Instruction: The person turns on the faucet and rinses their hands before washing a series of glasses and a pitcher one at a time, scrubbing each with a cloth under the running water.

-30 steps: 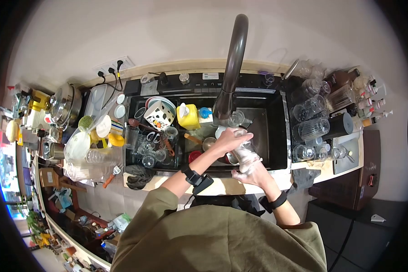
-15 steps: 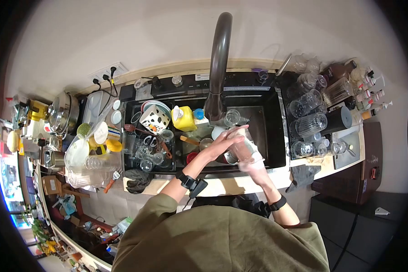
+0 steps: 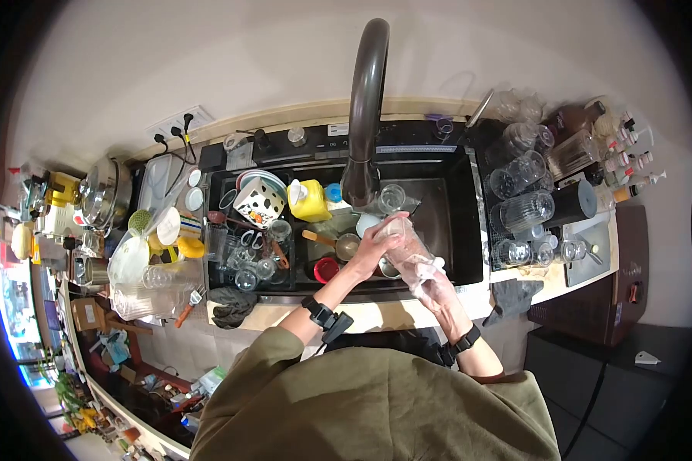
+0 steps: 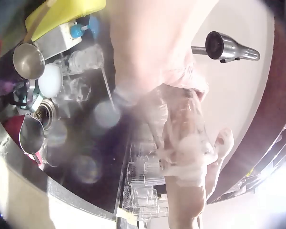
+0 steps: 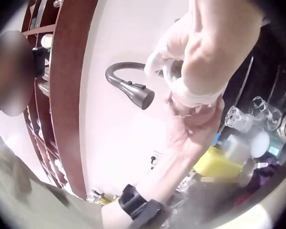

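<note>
A clear drinking glass [image 3: 410, 247], streaked with white foam, is held tilted above the sink between both hands. My left hand [image 3: 377, 247] grips its far end, fingers wrapped round the side. The right hand [image 3: 436, 292], coated in suds, holds the near end; its thumb [image 4: 224, 139] stands outside the wall in the left wrist view. Foam gathers thickly around that end in the right wrist view, where the left hand [image 5: 193, 129] cups the other end. Below lie a small metal pan [image 3: 347, 246] with a wooden handle and a red bowl [image 3: 326, 269].
The dark faucet [image 3: 365, 115] arches over the sink [image 3: 461, 230]. A yellow bottle [image 3: 307, 201] stands left of it, beside a rack with a cow-spotted container [image 3: 260, 201] and small glasses. Several washed glasses [image 3: 527, 211] crowd the right counter. Another glass [image 3: 391, 198] stands in the sink.
The glass has stayed between both hands while turning slightly. The right hand has shifted along its near end, and the left hand has moved a little to the left in view.
</note>
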Demonstrator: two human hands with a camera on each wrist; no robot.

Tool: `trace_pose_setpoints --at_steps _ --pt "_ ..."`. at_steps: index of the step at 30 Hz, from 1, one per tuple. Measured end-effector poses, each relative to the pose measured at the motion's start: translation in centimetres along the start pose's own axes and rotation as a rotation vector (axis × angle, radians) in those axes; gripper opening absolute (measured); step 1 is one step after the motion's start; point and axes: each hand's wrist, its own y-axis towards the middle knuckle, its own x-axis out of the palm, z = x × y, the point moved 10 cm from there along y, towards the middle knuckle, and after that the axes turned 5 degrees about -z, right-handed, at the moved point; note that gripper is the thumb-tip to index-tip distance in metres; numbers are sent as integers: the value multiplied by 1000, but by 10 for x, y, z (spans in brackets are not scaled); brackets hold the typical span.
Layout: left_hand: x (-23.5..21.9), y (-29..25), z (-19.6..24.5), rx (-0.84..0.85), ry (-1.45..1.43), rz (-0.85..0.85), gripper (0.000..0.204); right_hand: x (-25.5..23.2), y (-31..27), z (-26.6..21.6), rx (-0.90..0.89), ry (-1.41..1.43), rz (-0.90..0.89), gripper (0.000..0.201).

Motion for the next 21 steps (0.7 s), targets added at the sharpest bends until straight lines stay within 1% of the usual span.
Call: trace_pose_setpoints --at_steps 2,3,5,6,8,9,10,11,12,13,14,15,17,18,19,21 --pt "4 0 7 -17 62 -76 51 -1 -3 0 25 -7 -14 34" --pt "5 3 7 -74 147 -106 55 17 -5 -13 -43 -323 -54 34" --pt "5 5 5 -215 247 -89 56 57 -9 -32 -177 -954 -131 34" --pt "5 3 3 -285 295 -78 57 67 -7 -27 -221 -1336 -227 37" --pt "-12 3 -23 -428 308 53 45 60 1 -3 -309 -2103 -434 43" --pt "-18 0 -33 -481 300 104 41 65 4 -3 -383 -1957 -495 51" --pt "-25 0 -41 -525 297 153 38 58 8 -11 -338 -1801 -477 52" --pt "-27 -2 -37 -508 324 223 29 74 4 -21 -292 -1641 -457 53" --pt "-27 -2 -38 -445 249 235 29 78 0 -24 -233 -1472 -430 53" --pt "-29 -2 -42 -385 173 248 29 64 7 -21 -145 -1158 -371 49" --pt "-30 -4 -44 -327 98 260 30 37 9 -15 64 -960 -233 47" --pt "-31 -5 -45 -276 47 261 33 15 3 -9 237 -898 -68 44" --pt "-36 -9 -38 -158 107 273 35 3 0 -2 224 -574 60 37" --pt "-38 -10 -32 -97 135 278 36 1 3 2 52 -315 26 33" --pt "-38 -10 -28 -65 141 223 37 -12 7 11 56 -284 27 29" --pt "-33 -9 -5 106 354 153 37 -17 1 12 37 -227 122 28"
